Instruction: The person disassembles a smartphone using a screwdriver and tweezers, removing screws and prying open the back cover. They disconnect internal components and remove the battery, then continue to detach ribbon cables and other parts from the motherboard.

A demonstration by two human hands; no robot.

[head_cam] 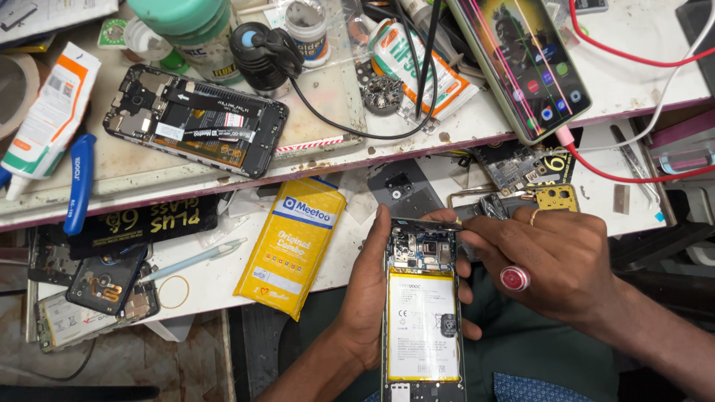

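Observation:
My left hand cradles an opened phone from below and the left side; its back is off, showing a white battery and the circuit board at the top. My right hand, wearing a ring with a red stone, rests against the phone's upper right edge and pinches a thin metal tool whose tip reaches the top of the board. The tool is mostly hidden by my fingers.
A second opened phone lies on the upper shelf near a green bottle and a glue tube. A lit phone with a red cable leans at the right. A yellow packet, a blue-handled tool and phone parts sit on the lower bench.

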